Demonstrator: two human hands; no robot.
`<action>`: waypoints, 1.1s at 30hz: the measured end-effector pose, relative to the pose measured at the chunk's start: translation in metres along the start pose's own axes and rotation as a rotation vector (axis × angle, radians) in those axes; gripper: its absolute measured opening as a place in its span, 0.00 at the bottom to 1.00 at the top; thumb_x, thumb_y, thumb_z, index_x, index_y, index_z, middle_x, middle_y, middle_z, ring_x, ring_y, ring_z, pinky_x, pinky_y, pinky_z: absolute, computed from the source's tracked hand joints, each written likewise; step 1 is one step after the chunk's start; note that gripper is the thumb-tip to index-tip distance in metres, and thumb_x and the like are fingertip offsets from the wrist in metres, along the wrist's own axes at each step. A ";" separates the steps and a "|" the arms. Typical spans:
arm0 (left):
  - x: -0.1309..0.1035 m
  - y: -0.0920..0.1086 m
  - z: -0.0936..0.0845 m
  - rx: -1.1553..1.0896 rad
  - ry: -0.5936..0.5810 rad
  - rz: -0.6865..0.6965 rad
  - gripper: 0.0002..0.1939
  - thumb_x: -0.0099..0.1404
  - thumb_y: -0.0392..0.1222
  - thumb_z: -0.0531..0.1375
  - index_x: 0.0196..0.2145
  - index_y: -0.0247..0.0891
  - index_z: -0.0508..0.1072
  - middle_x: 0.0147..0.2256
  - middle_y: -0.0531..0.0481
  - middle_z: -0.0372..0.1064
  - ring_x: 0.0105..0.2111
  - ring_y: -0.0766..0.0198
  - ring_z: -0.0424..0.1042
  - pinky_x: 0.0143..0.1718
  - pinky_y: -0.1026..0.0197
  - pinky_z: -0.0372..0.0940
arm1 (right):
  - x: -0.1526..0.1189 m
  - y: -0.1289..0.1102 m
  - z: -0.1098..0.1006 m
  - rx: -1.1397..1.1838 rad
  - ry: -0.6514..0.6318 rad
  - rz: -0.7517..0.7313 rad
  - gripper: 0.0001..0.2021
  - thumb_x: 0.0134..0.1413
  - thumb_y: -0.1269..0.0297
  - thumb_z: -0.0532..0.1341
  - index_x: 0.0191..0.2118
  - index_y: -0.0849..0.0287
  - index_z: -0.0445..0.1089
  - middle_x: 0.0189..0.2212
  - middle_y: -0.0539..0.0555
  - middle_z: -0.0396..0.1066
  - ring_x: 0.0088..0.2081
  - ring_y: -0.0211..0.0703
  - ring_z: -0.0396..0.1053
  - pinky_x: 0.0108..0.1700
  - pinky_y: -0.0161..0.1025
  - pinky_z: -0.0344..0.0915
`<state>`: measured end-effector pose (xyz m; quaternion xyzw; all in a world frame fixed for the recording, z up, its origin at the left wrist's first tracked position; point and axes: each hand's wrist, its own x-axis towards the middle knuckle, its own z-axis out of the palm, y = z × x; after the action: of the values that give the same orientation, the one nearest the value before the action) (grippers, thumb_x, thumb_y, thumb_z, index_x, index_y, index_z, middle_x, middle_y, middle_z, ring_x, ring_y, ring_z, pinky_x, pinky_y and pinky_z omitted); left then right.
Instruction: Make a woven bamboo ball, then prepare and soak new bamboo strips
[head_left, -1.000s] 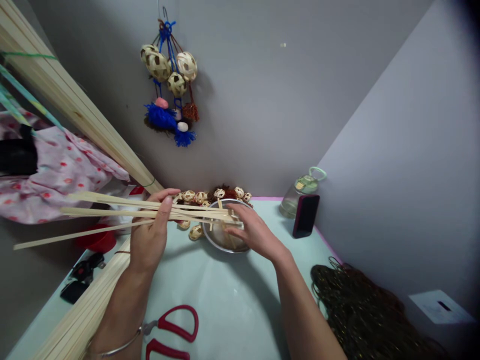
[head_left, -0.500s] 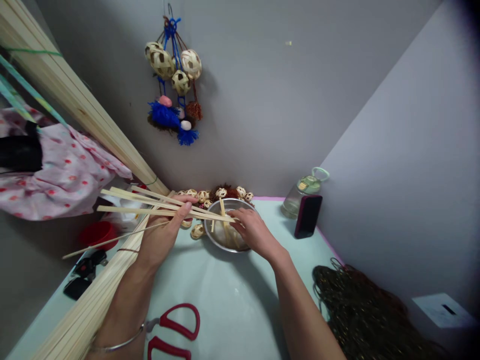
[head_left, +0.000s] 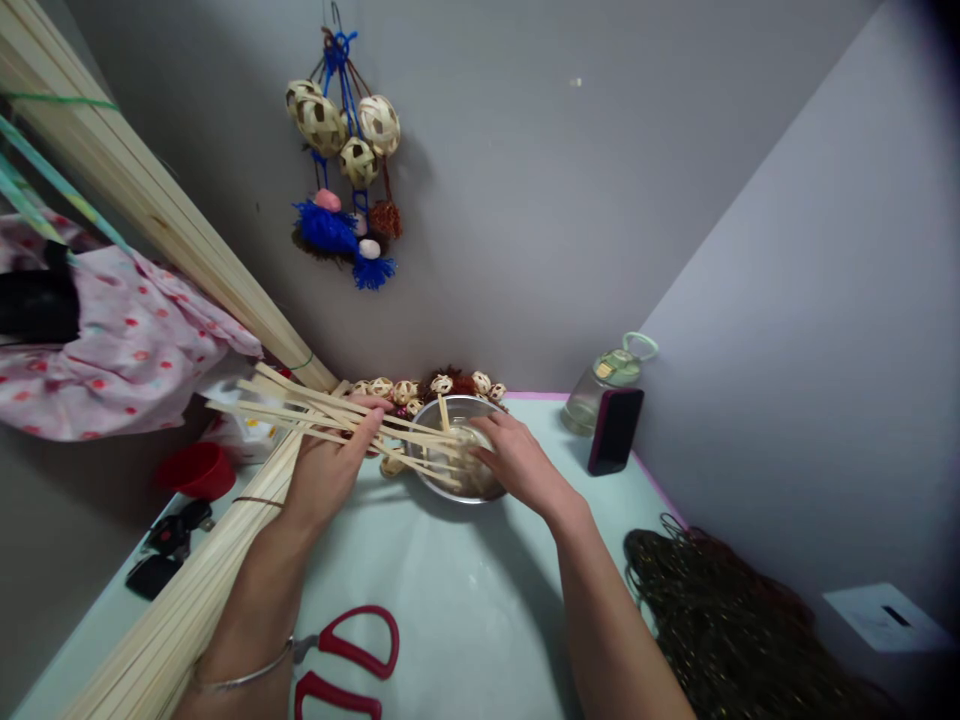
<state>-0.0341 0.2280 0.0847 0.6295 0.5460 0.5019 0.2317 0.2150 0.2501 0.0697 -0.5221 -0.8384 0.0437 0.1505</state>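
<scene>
Several pale flat strips (head_left: 300, 408) are gripped between the thumb and fingers of my left hand (head_left: 341, 450). Their right ends fan out over a round metal bowl (head_left: 466, 500) that holds what looks like water. My right hand (head_left: 517, 455) is over the right side of the bowl, fingers bent near the strip ends; whether its fingertips hold anything is hidden. Another short strip (head_left: 444, 412) stands against the bowl's back rim. Small woven balls (head_left: 405, 391) lie behind the bowl, and one (head_left: 391, 462) sits at its left.
Red-handled scissors (head_left: 360, 645) lie at the front. A long strip bundle (head_left: 187, 590) runs along the left, beside a red bowl (head_left: 196, 470). At right are a bottle (head_left: 589, 400), a phone (head_left: 616, 430) and dark cords (head_left: 720, 620). Woven balls (head_left: 321, 122) hang on the wall.
The held strips have shifted right and spread apart, their ends now lower over the bowl. The thin stick that pointed left from my left hand no longer shows there. My right hand has moved slightly right.
</scene>
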 end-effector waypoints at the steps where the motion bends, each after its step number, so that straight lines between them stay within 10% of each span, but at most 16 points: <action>1: 0.001 -0.005 0.002 0.013 -0.033 0.005 0.14 0.68 0.50 0.55 0.40 0.42 0.77 0.40 0.49 0.75 0.35 0.58 0.74 0.36 0.59 0.71 | 0.000 0.001 0.000 0.002 0.000 0.004 0.16 0.61 0.69 0.62 0.55 0.60 0.68 0.47 0.59 0.71 0.49 0.49 0.67 0.52 0.44 0.63; 6: 0.003 -0.018 0.005 0.027 -0.081 0.006 0.13 0.67 0.50 0.57 0.38 0.42 0.77 0.39 0.49 0.76 0.41 0.54 0.74 0.47 0.53 0.68 | -0.001 0.002 -0.002 -0.023 -0.041 0.032 0.15 0.62 0.69 0.61 0.54 0.60 0.69 0.47 0.59 0.71 0.49 0.49 0.68 0.52 0.45 0.63; 18: 0.006 -0.018 -0.027 -0.181 -0.246 -0.195 0.20 0.62 0.59 0.61 0.39 0.40 0.76 0.37 0.48 0.75 0.36 0.55 0.75 0.37 0.56 0.72 | 0.001 0.030 0.010 -0.071 -0.080 0.431 0.19 0.60 0.74 0.55 0.57 0.68 0.63 0.49 0.68 0.71 0.49 0.55 0.70 0.46 0.42 0.62; 33: -0.007 -0.006 -0.067 -0.209 -0.412 -0.306 0.16 0.57 0.58 0.64 0.39 0.49 0.78 0.41 0.50 0.75 0.39 0.50 0.75 0.42 0.52 0.72 | -0.037 0.032 0.010 -0.034 -0.162 0.387 0.24 0.55 0.75 0.56 0.59 0.63 0.62 0.43 0.62 0.73 0.47 0.53 0.68 0.45 0.39 0.59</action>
<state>-0.0952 0.2066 0.1029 0.6012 0.5216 0.3758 0.4747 0.2545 0.2321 0.0450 -0.6707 -0.7323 0.0994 0.0624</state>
